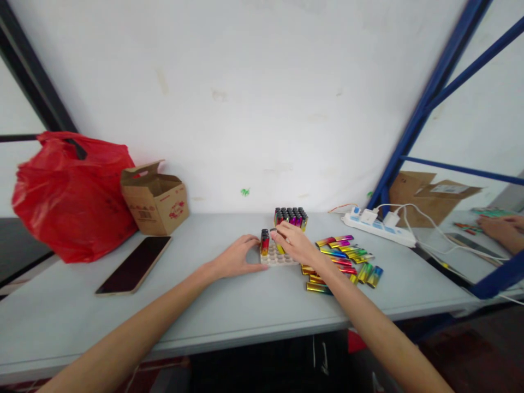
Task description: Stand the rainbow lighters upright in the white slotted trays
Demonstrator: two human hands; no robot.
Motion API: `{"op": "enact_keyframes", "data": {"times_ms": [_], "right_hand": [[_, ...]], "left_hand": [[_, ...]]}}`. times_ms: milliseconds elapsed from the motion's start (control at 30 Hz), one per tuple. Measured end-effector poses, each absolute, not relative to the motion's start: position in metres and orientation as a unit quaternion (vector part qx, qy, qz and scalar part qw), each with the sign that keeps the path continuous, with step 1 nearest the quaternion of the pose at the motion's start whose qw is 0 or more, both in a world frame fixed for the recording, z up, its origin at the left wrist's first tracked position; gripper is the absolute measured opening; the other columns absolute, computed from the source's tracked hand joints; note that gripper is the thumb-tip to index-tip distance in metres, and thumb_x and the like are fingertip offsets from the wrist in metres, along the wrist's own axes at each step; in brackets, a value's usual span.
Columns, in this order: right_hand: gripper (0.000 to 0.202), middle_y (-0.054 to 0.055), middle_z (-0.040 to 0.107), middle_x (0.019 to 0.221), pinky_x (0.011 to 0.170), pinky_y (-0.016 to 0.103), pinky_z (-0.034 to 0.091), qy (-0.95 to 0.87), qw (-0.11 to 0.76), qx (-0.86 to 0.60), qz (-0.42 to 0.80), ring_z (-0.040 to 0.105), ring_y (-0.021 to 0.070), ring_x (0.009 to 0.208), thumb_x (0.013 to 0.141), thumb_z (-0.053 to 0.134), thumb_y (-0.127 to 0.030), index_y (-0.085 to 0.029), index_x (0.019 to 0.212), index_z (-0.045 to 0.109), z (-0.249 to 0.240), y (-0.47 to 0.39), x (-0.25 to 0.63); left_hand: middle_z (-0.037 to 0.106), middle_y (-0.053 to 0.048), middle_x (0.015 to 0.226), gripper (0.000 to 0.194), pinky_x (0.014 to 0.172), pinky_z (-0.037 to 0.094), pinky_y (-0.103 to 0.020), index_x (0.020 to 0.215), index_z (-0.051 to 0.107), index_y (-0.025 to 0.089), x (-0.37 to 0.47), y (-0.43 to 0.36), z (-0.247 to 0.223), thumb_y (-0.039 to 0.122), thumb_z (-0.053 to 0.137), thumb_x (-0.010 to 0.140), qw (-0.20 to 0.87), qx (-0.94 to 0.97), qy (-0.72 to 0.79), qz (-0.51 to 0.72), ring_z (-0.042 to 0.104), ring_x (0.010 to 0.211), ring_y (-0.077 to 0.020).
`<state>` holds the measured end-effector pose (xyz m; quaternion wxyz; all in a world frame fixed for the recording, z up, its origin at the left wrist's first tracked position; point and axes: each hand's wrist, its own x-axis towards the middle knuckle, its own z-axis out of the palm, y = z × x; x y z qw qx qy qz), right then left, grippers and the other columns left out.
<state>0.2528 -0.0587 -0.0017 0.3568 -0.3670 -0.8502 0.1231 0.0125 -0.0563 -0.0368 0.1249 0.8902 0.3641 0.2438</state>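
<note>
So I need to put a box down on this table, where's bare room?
Bare tabletop lies between the phone and the left hand, and along the front edge. Crowded: around the white tray under the right hand, the loose batteries, and the power strip.

In front of me is a pale grey table point(229, 305) against a white, slightly stained wall point(254, 98). A blue metal frame point(413, 125) stands at my right.

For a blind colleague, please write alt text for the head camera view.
Two bare hands work at a small white holed tray on a grey table: the left hand steadies its edge, the right hand places a rainbow-coloured metallic battery. More batteries lie loose to the right.
</note>
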Motion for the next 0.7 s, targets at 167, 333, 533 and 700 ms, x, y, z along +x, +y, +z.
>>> {"op": "enact_keyframes", "data": {"times_ms": [167,333,533,700], "right_hand": [[0.054,-0.001,0.059,0.063,0.060,0.026,0.033,-0.863,0.317,-0.367,0.140,0.052,0.0143,0.060,0.106,0.039,-0.059,-0.020,0.074,0.056,-0.004,-0.061,0.254],[0.045,0.002,0.067,0.067,0.061,0.025,0.036,-0.875,0.293,-0.338,0.184,0.058,0.0166,0.062,0.104,0.050,-0.053,-0.019,0.077,0.063,-0.008,-0.061,0.254],[0.029,0.004,0.067,0.079,0.065,0.027,0.038,-0.907,0.242,-0.321,0.129,0.058,0.0181,0.070,0.102,0.059,-0.043,-0.019,0.089,0.068,-0.007,-0.064,0.253],[0.033,0.006,0.067,0.081,0.067,0.027,0.041,-0.916,0.193,-0.350,0.029,0.061,0.0184,0.073,0.103,0.058,-0.046,-0.018,0.090,0.069,-0.004,-0.062,0.245]], "left_hand": [[0.064,-0.013,0.131,0.069,0.113,0.047,-0.045,0.128,0.063,0.020,0.013,-0.056,-0.037,0.068,0.074,0.080,0.124,0.891,0.366,0.239,0.060,0.124,-0.0307],[0.064,-0.013,0.130,0.066,0.112,0.048,-0.046,0.126,0.065,0.020,0.013,-0.056,-0.036,0.067,0.074,0.080,0.138,0.889,0.362,0.245,0.060,0.123,-0.0314],[0.066,-0.013,0.129,0.064,0.110,0.049,-0.045,0.125,0.065,0.022,0.013,-0.056,-0.035,0.065,0.076,0.079,0.133,0.890,0.363,0.242,0.061,0.122,-0.0323],[0.066,-0.014,0.128,0.065,0.108,0.049,-0.046,0.127,0.064,0.020,0.013,-0.056,-0.036,0.064,0.075,0.081,0.135,0.893,0.356,0.239,0.061,0.122,-0.0324]]}}
